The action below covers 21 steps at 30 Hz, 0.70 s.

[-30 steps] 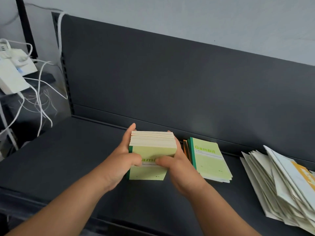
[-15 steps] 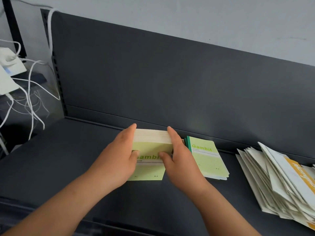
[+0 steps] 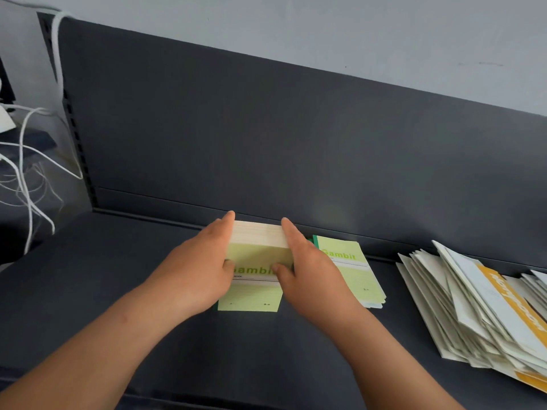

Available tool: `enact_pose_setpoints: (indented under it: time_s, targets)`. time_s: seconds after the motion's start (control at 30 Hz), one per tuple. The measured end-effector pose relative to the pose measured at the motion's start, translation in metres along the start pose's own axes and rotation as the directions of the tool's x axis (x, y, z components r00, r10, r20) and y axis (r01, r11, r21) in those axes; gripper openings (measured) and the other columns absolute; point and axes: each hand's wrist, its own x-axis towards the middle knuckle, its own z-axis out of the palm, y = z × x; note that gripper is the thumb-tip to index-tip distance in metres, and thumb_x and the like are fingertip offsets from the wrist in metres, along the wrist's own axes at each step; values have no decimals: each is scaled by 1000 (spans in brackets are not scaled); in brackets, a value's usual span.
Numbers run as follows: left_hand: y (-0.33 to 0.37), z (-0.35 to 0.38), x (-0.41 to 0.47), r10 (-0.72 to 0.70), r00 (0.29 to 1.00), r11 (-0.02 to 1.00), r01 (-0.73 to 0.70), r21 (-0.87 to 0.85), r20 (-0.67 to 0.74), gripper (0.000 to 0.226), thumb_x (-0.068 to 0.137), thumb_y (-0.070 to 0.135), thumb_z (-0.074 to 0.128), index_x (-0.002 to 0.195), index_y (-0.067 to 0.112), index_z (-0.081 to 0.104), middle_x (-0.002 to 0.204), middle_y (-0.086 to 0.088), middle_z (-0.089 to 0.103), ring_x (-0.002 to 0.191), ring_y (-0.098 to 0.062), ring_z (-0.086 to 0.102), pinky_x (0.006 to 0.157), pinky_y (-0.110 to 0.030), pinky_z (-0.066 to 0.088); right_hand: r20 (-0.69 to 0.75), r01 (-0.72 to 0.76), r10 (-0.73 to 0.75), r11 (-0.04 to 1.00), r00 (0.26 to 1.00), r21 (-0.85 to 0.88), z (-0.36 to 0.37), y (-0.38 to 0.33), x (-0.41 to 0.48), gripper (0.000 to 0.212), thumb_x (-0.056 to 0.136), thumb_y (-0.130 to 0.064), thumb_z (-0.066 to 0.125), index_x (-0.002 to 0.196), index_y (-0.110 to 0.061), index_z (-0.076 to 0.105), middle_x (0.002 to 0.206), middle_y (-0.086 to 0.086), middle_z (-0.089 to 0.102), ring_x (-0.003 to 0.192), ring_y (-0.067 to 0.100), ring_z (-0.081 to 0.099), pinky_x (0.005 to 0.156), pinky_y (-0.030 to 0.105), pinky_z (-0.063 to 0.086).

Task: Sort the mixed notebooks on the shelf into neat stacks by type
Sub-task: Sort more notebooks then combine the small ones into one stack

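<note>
A thick stack of light-green "Gambit" notebooks (image 3: 257, 255) rests on the dark shelf (image 3: 118, 276) near its back panel. My left hand (image 3: 201, 267) presses its left side and my right hand (image 3: 307, 270) presses its right side, both thumbs on the top cover. Just right of my right hand lies a thinner pile of the same green notebooks (image 3: 352, 273), slightly fanned. Further right, a messy fanned heap of white and orange notebooks (image 3: 479, 309) lies on the shelf.
The shelf's dark back panel (image 3: 296, 143) rises right behind the stack. White cables (image 3: 26, 173) hang at the far left beside the shelf upright. The shelf's front edge runs along the bottom of the view.
The green stack has gone from lifted and tilted in my hands to lying down on the shelf, pushed a little toward the back panel. Both hands stayed on its sides.
</note>
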Motion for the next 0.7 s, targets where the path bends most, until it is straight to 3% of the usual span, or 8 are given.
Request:
enact_pose_setpoints:
  time_s: [0.13, 0.2, 0.27, 0.3, 0.37, 0.47, 0.6, 0.7]
  targets:
    - [1, -3, 3, -18, 1000, 1000, 18, -4, 17, 76, 98, 18, 43, 151, 37, -9, 160, 16, 8, 143, -13, 26, 105, -25, 32, 43, -3, 4, 1000, 999, -14, -1, 2, 2, 74, 97, -22, 52, 155, -32, 8, 88, -2, 48, 79, 12, 44, 71, 23, 35]
    - [0, 1, 1, -23, 1000, 997, 24, -68, 3, 79, 98, 19, 44, 150, 40, -12, 158, 15, 16, 131, -15, 41, 93, -23, 40, 23, -19, 18, 998, 1000, 53, 2, 5, 4, 74, 96, -20, 54, 154, -34, 10, 91, -5, 49, 82, 12, 48, 75, 23, 39]
    - [-7, 7, 2, -28, 999, 987, 21, -157, -39, 84, 97, 20, 49, 149, 41, -13, 148, 13, 37, 104, -14, 53, 75, -20, 40, -4, -71, 74, 968, 997, 239, 8, 11, 5, 75, 95, -16, 58, 153, -34, 14, 109, -10, 58, 97, 8, 56, 88, 21, 44]
    - [-13, 10, 2, -35, 998, 976, 23, -216, -53, 84, 96, 21, 52, 151, 39, -9, 139, 16, 42, 102, -12, 53, 76, -19, 39, 1, -100, 107, 930, 994, 353, 12, 15, 5, 75, 93, -14, 60, 152, -33, 18, 118, -17, 58, 105, 3, 57, 95, 21, 44]
    - [-22, 14, 4, -45, 998, 939, 30, -343, -36, 71, 94, 20, 56, 151, 34, 15, 128, 27, 43, 118, -4, 49, 87, -19, 38, 38, -134, 134, 859, 990, 495, 21, 25, 6, 64, 91, -10, 63, 145, -28, 35, 119, -22, 61, 108, -2, 59, 101, 25, 46]
    - [-31, 18, 9, -36, 999, 883, 24, -469, -18, 49, 93, 17, 57, 134, 36, 42, 116, 28, 58, 111, 4, 54, 85, -16, 42, 64, -172, 167, 797, 984, 579, 29, 33, 10, 41, 89, -8, 64, 126, -23, 55, 114, -13, 68, 105, -1, 63, 99, 31, 51]
    - [-26, 13, 29, -56, 998, 871, 41, -490, -17, 31, 96, 22, 53, 123, 36, 49, 108, 21, 61, 102, 2, 57, 78, -18, 44, 106, -225, 214, 675, 971, 703, 28, 35, 26, 26, 91, -9, 63, 116, -17, 62, 108, -9, 73, 102, 5, 67, 93, 29, 52]
    - [-24, 11, 52, -165, 985, 815, 169, -554, 59, 11, 98, 27, 50, 107, 28, 56, 100, 14, 65, 90, 1, 58, 66, -17, 41, 221, -354, 303, 512, 927, 782, 29, 35, 42, 15, 94, -14, 61, 108, -10, 67, 101, -1, 76, 96, 15, 71, 89, 33, 56]
